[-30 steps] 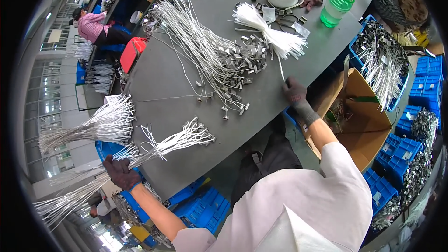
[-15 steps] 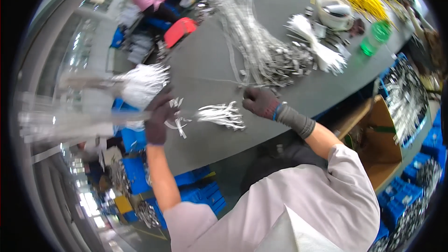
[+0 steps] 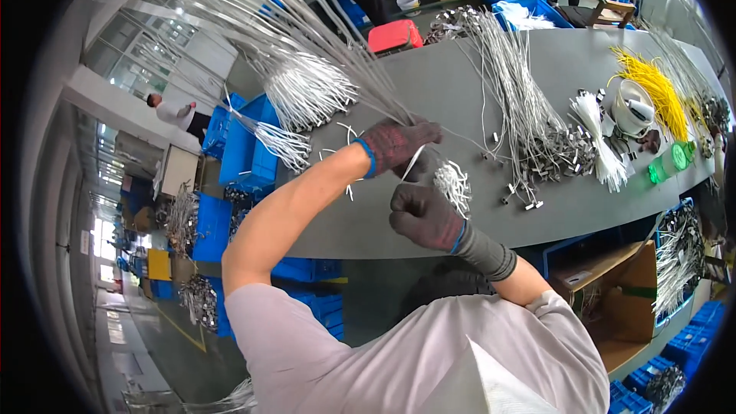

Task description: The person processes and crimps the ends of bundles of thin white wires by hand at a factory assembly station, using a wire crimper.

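My left hand (image 3: pixel 399 146), in a dark glove, is closed around a bundle of thin grey-white wires (image 3: pixel 337 50). Their long ends fan out to the upper left. White tips (image 3: pixel 452 186) show past the hand on its right, over the grey table. A thin white strip (image 3: pixel 414 161) loops below the left hand toward my right hand (image 3: pixel 427 217). That gloved hand is curled into a fist just below, and its grip on anything is hidden. Loose white strips (image 3: pixel 349 138) lie on the table left of my left hand.
More wires with metal ends (image 3: pixel 537 126) lie on the table (image 3: pixel 337 222) to the right. Beyond are a white tie bundle (image 3: pixel 598 142), a white tub (image 3: pixel 632 111), yellow wires (image 3: pixel 655 92) and a green bottle (image 3: pixel 672 162). Blue bins (image 3: pixel 253 157) and white-tipped bundles (image 3: pixel 307 92) stand left.
My left hand has swung right with the wire bundle and now sits just above my right hand. The long wire ends now point up-left instead of left. The view has turned.
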Motion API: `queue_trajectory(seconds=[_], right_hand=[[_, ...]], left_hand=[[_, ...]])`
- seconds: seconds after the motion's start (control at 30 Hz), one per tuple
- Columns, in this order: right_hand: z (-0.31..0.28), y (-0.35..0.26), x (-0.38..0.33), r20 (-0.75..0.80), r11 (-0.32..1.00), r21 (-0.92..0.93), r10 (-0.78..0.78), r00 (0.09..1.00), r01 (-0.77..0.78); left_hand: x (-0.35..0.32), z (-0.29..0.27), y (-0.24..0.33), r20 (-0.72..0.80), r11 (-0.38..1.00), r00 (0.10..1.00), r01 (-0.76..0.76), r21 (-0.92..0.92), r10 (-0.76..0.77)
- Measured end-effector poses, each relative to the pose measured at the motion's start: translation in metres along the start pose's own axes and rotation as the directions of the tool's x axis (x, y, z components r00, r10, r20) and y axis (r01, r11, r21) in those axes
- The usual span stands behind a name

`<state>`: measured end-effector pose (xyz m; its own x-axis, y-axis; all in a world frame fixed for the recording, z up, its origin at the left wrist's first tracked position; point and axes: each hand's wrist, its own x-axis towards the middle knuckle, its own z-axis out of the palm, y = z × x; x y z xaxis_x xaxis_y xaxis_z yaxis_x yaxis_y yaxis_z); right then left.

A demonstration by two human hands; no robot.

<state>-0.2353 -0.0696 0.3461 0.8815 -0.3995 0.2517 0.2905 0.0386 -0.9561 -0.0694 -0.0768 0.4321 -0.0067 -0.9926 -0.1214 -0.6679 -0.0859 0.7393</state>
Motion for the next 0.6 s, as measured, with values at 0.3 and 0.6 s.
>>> queue_trajectory(seconds=[0.3, 0.6], right_hand=[[0.012, -0.03, -0.017, -0.524, 0.904, 0.42, 0.164, 0.836, 0.085], [-0.046, -0.034, -0.04, -0.156, 0.94, 0.284, 0.24, 0.958, -0.19]], left_hand=[[0.0, 0.016, 0.002, -0.025, 0.904, 0.962, 0.245, -0.35, -0.271], [0.002, 0.053, 0.007, -0.343, 0.939, 0.91, 0.12, -0.324, -0.234]])
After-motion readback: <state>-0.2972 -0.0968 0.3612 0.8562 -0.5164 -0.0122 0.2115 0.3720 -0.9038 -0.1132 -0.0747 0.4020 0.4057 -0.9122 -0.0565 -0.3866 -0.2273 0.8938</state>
